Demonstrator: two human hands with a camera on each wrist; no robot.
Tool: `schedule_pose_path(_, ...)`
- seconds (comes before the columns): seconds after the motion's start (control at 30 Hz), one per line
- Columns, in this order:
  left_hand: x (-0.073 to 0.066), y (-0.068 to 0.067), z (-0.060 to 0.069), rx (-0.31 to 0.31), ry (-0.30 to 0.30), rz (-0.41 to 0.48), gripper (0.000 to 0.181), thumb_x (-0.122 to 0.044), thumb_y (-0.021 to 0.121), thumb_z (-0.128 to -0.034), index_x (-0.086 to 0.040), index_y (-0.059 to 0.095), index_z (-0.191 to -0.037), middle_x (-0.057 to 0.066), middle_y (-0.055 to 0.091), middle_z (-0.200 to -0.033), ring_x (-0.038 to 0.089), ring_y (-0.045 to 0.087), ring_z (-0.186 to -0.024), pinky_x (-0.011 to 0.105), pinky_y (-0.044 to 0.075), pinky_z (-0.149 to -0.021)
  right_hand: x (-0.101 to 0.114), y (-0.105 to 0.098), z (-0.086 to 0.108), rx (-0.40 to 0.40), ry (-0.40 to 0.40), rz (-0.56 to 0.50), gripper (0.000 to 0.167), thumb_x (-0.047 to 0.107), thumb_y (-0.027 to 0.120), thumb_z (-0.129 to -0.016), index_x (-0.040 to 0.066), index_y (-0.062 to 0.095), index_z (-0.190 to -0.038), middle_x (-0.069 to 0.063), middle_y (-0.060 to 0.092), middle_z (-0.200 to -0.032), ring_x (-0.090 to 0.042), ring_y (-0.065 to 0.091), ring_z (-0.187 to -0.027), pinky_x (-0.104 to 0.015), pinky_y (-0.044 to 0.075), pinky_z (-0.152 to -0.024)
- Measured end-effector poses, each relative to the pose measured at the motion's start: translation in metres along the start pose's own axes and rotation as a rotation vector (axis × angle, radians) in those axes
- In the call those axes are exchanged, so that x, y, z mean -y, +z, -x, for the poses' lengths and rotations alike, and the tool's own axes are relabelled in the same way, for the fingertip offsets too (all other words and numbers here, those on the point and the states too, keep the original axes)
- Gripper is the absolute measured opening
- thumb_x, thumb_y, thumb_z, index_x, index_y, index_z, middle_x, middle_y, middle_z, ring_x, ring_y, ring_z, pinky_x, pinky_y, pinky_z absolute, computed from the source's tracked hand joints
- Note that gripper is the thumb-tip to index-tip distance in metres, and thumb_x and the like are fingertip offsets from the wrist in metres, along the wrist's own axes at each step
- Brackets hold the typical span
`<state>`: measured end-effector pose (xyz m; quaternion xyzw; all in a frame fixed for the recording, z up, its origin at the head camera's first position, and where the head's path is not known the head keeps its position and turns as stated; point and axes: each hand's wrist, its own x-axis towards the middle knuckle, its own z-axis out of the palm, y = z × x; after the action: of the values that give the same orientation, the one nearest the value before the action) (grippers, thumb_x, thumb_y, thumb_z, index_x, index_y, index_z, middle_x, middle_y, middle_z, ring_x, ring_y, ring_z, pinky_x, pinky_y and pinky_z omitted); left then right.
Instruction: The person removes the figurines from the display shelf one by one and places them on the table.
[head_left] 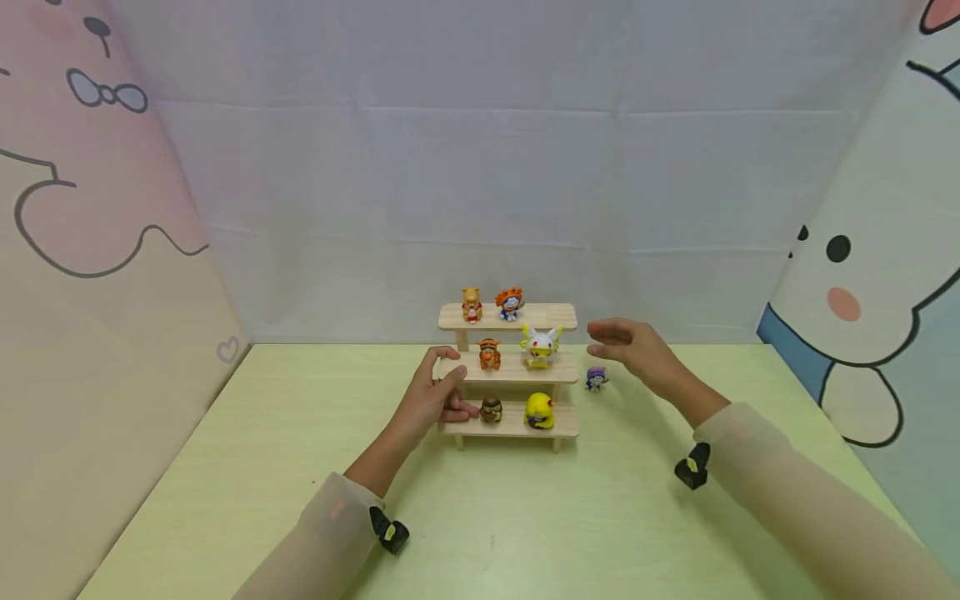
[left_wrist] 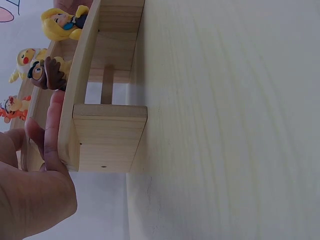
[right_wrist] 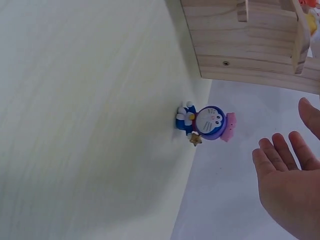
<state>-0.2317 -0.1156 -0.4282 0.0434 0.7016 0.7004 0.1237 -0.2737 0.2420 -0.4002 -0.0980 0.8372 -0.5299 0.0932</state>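
A three-tier wooden display shelf (head_left: 506, 427) stands on the table. My left hand (head_left: 423, 396) grips the left end of its middle tier, thumb in front, with lower fingers reaching over the bottom tier beside an owl figurine (left_wrist: 47, 74). A yellow-haired figurine (left_wrist: 62, 24) shares that tier. On the middle tier are a tiger figurine (head_left: 490, 354) and a white-and-yellow figurine (head_left: 540, 347). Up top sit a bear figurine (head_left: 472, 306) and an orange-hatted cat figurine (head_left: 510, 305). To the right, my right hand (head_left: 637, 354) hovers, fingers extended and holding nothing, near a blue cat figurine (right_wrist: 204, 121) with a purple hood.
The pale wooden table (head_left: 525, 525) extends around the shelf on both sides and in front. A white cloth backdrop (head_left: 487, 183) hangs close behind it. Cartoon-printed panels stand left (head_left: 97, 350) and right (head_left: 862, 250). Each wrist wears a small black camera (head_left: 692, 465).
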Motion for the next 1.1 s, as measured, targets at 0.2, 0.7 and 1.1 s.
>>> schedule_pose_path(0.2, 0.000, 0.000, 0.001, -0.014, -0.004, 0.004, 0.035, -0.026, 0.054, -0.1103, -0.018, 0.039, -0.140, 0.006, 0.050, -0.064, 0.027, 0.077, -0.069, 0.028, 0.063, -0.058, 0.017, -0.006, -0.006, 0.012, -0.018, -0.027, 0.060, 0.021, 0.067, -0.103, 0.000, 0.042, -0.154, -0.022, 0.043, -0.158, -0.040, 0.044, -0.144, -0.062, 0.030, -0.121)
schedule_pose_path(0.7, 0.002, -0.001, -0.001, -0.001, 0.010, 0.000, 0.034, -0.028, 0.054, -0.1103, -0.019, 0.039, -0.140, 0.006, 0.051, -0.064, 0.026, 0.077, -0.069, 0.029, 0.064, -0.059, 0.060, -0.011, -0.016, -0.013, -0.084, -0.023, 0.057, 0.022, 0.068, -0.103, 0.004, 0.046, -0.153, -0.016, 0.046, -0.158, -0.036, 0.044, -0.145, -0.056, 0.031, -0.124)
schedule_pose_path(1.1, 0.002, -0.001, -0.001, -0.004, 0.012, 0.008, 0.032, -0.027, 0.053, -0.1104, -0.019, 0.039, -0.139, 0.005, 0.051, -0.063, 0.024, 0.077, -0.067, 0.029, 0.063, -0.058, 0.088, 0.000, -0.031, 0.023, -0.154, -0.044, 0.057, 0.021, 0.070, -0.101, 0.005, 0.049, -0.151, -0.014, 0.049, -0.156, -0.032, 0.045, -0.146, -0.053, 0.030, -0.124)
